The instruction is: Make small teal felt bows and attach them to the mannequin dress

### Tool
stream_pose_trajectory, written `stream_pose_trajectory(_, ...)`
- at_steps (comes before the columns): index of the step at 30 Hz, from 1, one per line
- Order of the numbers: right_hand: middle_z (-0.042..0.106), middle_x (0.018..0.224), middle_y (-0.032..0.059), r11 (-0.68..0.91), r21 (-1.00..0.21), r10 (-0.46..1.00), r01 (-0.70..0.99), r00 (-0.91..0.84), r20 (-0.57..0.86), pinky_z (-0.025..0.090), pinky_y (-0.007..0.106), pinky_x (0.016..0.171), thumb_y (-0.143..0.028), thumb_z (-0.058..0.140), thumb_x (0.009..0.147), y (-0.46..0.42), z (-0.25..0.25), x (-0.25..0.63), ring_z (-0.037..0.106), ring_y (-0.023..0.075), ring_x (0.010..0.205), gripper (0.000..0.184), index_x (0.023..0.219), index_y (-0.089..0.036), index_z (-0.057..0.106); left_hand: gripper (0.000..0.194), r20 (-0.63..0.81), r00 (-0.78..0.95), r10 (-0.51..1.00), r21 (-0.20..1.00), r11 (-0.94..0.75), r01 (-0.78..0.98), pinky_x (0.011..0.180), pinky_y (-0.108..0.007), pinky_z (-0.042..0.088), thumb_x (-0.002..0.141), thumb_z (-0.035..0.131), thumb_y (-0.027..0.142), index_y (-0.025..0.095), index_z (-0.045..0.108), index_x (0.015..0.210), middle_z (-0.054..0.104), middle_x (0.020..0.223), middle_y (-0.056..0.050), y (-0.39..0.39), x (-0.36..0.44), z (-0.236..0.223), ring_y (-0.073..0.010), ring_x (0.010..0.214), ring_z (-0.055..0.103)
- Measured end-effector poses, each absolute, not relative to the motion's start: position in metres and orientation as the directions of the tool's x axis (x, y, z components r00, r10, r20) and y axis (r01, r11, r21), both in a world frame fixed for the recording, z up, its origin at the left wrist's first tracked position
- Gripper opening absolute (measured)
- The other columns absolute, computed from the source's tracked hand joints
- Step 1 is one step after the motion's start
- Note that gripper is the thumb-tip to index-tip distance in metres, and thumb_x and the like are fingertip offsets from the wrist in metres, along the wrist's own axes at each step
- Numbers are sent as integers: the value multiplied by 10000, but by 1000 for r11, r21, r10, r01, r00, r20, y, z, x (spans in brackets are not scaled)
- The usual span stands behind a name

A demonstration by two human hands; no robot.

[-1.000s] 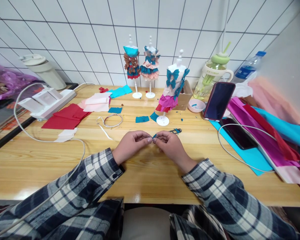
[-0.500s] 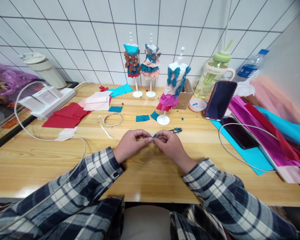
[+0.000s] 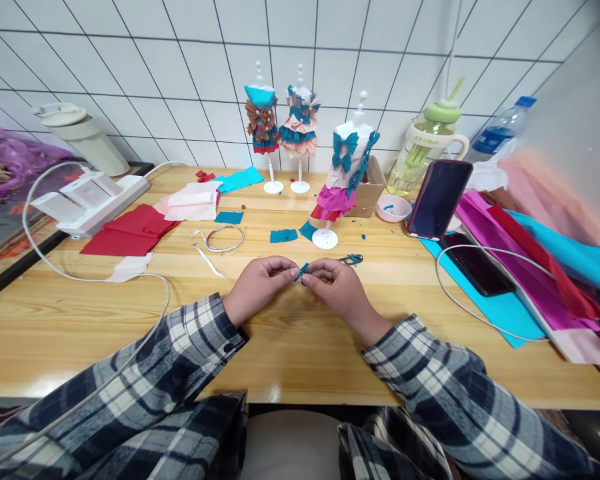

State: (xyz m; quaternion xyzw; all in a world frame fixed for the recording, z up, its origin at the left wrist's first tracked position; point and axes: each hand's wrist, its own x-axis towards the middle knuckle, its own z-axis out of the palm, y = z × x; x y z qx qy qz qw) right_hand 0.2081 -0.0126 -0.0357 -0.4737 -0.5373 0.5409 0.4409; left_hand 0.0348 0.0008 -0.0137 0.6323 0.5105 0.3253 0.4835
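Between the fingertips of both hands is a small piece of teal crepe paper (image 3: 302, 271), largely hidden by the fingers. My left hand (image 3: 263, 283) pinches its left side, and my right hand (image 3: 341, 287) pinches its right side. Just beyond my right hand lie small dark scissors (image 3: 351, 259). Behind the hands stands a mini dress form (image 3: 344, 170) with teal bows on its white bodice and a magenta and red ruffled skirt. Flat teal pieces (image 3: 284, 236) rest left of its base, and a coil of thin cord (image 3: 225, 239) lies farther left.
Two more dressed forms (image 3: 261, 127) stand at the back. A phone (image 3: 439, 200) leans upright before a drink bottle (image 3: 420, 150), near a pink bowl (image 3: 393, 209). Coloured paper (image 3: 545, 267) is piled at right. On the left are red paper (image 3: 130, 230) and a white power strip (image 3: 105, 205).
The teal piece shows more between the fingertips now, and the fingers have spread slightly apart. Both hands stay in nearly the same place; the whole view has shifted a little.
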Motion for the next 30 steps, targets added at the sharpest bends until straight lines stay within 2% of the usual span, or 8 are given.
stream_pose_trajectory(6, 658, 700, 14, 62, -988, 988, 141, -147, 41, 478, 249, 573, -310, 659, 729, -12, -33, 210, 596, 136, 637, 137, 785, -185, 649, 358, -98, 265, 959, 951, 12, 308, 777, -293, 471, 724, 671, 497, 147, 674, 798, 697, 816, -39, 0, 36, -13, -178, 774, 599)
stream_pose_trajectory(10, 645, 689, 6, 93, -982, 988, 163, -135, 71, 461, 235, 548, -298, 653, 736, -13, -31, 210, 578, 126, 618, 116, 779, -190, 644, 358, -164, 341, 926, 983, 123, 138, 766, -293, 470, 729, 678, 480, 143, 658, 848, 686, 828, -40, 1, 34, -21, -167, 765, 602)
stream_pose_trajectory(13, 654, 706, 4, 78, -990, 984, 119, -168, 57, 468, 242, 564, -296, 658, 737, -14, -30, 211, 586, 128, 625, 180, 884, -193, 659, 323, -196, 436, 878, 979, 200, 37, 796, -295, 464, 753, 675, 450, 144, 660, 855, 685, 840, -39, 3, 32, -25, -162, 787, 609)
stream_pose_trajectory(16, 679, 745, 14, 108, -984, 977, 139, -198, 79, 474, 253, 584, -291, 658, 741, -13, -30, 212, 607, 139, 663, 219, 936, -193, 678, 288, -219, 480, 850, 974, 220, 55, 806, -283, 452, 771, 667, 427, 146, 671, 835, 686, 847, -34, 3, 30, -23, -154, 801, 603)
stream_pose_trajectory(21, 679, 738, 10, 147, -974, 974, 170, -199, 112, 481, 262, 599, -305, 666, 738, -13, -31, 213, 618, 149, 689, 135, 823, -201, 674, 273, -239, 486, 841, 970, 227, 85, 758, -264, 438, 769, 672, 411, 141, 674, 807, 659, 779, -19, 4, 28, -20, -140, 750, 578)
stream_pose_trajectory(26, 645, 711, 6, 130, -978, 975, 162, -198, 97, 468, 254, 589, -315, 660, 745, -13, -33, 212, 582, 134, 652, 143, 818, -193, 648, 279, -236, 471, 850, 971, 217, 96, 713, -262, 439, 767, 666, 412, 134, 666, 789, 647, 742, -17, 5, 27, -22, -136, 702, 567)
stream_pose_trajectory(30, 606, 685, -4, 101, -984, 982, 143, -175, 76, 452, 238, 555, -326, 657, 743, -13, -32, 212, 546, 118, 610, 162, 813, -185, 617, 334, -135, 425, 895, 984, 69, 167, 772, -305, 466, 795, 615, 450, 129, 671, 864, 683, 838, -57, 3, 29, -17, -181, 787, 605)
